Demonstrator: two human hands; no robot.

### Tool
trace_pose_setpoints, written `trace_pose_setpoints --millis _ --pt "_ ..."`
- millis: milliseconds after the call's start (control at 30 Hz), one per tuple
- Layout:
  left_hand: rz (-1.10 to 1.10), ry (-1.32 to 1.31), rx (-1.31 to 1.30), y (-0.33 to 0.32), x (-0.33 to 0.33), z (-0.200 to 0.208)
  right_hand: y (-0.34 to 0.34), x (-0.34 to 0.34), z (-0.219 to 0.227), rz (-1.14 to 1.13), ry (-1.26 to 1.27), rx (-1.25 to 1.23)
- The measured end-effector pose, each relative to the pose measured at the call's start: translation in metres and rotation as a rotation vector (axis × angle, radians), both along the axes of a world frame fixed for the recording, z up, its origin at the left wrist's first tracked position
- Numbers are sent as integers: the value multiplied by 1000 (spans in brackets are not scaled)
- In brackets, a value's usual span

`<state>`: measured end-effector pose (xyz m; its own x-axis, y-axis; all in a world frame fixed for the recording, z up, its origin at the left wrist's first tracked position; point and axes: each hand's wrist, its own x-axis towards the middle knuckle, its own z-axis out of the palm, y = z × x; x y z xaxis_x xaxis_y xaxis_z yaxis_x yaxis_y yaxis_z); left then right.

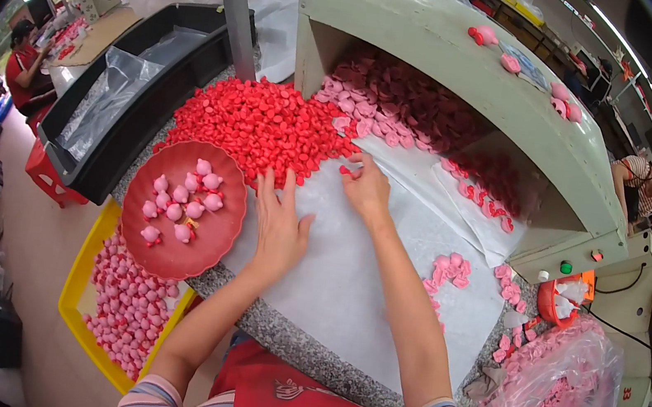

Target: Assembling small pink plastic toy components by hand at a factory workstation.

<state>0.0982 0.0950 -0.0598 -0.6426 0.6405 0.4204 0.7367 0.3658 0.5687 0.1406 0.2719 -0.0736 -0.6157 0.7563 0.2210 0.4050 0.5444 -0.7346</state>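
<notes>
The red pieces sit heaped on the surface, spilling onto the white sheet. Right hand pinches one off the edge (sorting step, looks like); left hand lies flat, open, empty. Next probably needs a careful pinch.

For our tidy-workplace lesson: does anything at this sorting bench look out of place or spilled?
Yes. A few pink pieces lie loose on top of the green hood, away from the piles beneath it. More pink pieces are scattered along the table's right edge beside the plastic bag.
</notes>
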Motion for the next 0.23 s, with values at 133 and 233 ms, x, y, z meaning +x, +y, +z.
trace_pose_setpoints --millis 133,233 --pt "282 74 -213 54 -33 -10 -1 97 44 56 198 -633" --pt "313 89 -323 73 -43 -16 8 192 50 45 274 -792"
